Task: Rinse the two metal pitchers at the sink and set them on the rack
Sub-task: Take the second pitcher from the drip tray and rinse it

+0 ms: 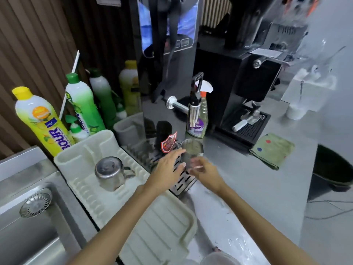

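Fingers (pixel 178 156) of left hand (pixel 168 169) spread, reaching against upright pitcher (pixel 192 150) on drip tray (pixel 183 183) under tap (pixel 193 111). Right hand (pixel 205 172) fingers pinching thin stick (pixel 196 167) beside pitcher's wall. Second pitcher (pixel 110 173) upside down on rack (pixel 91 148), between sink (pixel 28 217) and counter (pixel 248 178).

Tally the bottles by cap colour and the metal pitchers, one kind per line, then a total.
Yellow-capped bottles: 2, the front one and the one by the black machine
Green-capped bottles: 2, light cap and dark cap
Metal pitchers: 2, one on the rack, one at the hands
Total: 6
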